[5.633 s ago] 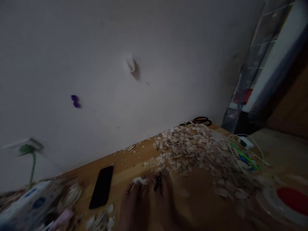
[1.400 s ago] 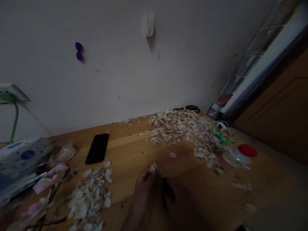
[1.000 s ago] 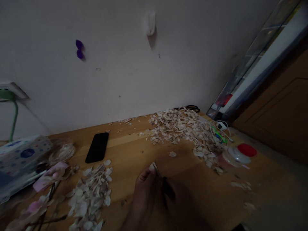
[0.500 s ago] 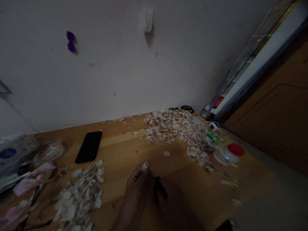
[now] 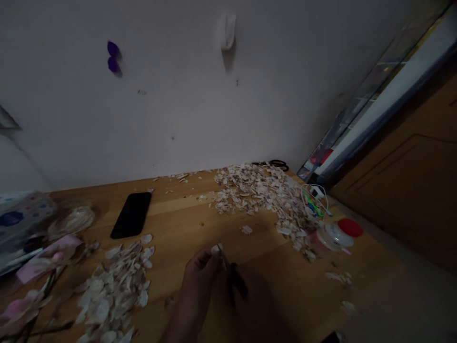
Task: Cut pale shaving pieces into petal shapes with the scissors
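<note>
My left hand point(image 5: 198, 281) is low in the middle of the view, its fingers pinched on a small pale shell piece point(image 5: 216, 248). Beside it, my right hand point(image 5: 257, 297) is closed round a small dark tool point(image 5: 233, 282) whose tip meets the piece. Both hands hover over the wooden table point(image 5: 185, 224). A heap of whole pale shell pieces point(image 5: 114, 286) lies to the left of my hands. A larger heap of pale trimmings point(image 5: 264, 190) lies at the back right.
A black phone point(image 5: 131, 215) lies face down at the back left. A jar with a red lid point(image 5: 335, 234) lies on its side at the right, beside coiled cables point(image 5: 314, 202). Black scissors point(image 5: 274, 164) rest by the wall. Pink flowers and packets point(image 5: 39, 247) crowd the left edge.
The view has dropped from the wall to the table and shifted slightly. My hands stay together on the shell piece, with the tool still at it.
</note>
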A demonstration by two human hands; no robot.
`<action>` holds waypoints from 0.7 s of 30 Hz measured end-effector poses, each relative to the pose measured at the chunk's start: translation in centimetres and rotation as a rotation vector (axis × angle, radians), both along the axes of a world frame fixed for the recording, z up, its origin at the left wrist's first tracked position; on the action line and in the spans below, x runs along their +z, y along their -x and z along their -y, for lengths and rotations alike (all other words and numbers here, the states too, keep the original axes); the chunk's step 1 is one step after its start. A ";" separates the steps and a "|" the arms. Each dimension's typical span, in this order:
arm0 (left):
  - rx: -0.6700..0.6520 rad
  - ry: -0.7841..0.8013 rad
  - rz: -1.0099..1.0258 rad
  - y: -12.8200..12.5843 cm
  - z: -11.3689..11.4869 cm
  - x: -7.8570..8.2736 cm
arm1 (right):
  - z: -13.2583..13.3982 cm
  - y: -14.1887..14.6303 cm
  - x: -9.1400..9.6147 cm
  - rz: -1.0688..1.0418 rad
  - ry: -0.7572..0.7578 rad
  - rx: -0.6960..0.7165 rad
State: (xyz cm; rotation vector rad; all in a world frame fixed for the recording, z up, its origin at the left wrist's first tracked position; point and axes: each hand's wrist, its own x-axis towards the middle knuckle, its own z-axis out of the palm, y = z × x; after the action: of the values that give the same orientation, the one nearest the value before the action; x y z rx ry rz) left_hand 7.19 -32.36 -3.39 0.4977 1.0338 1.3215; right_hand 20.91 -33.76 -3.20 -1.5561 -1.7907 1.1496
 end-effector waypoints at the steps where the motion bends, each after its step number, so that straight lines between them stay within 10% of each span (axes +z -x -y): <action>1: -0.014 -0.006 -0.034 0.1 0.0 0.1 | 0.0 0.0 -0.1 0.002 -0.001 -0.009; 21: -0.089 -0.097 -0.454 1.1 -0.5 2.4 | 0.0 -0.2 0.0 0.035 -0.027 0.013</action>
State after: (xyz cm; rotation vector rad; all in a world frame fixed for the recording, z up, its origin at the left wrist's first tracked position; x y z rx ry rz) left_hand 6.09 -31.90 -0.95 0.9370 1.3034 1.2095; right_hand 21.07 -33.80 -3.18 -1.5602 -1.8342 1.1067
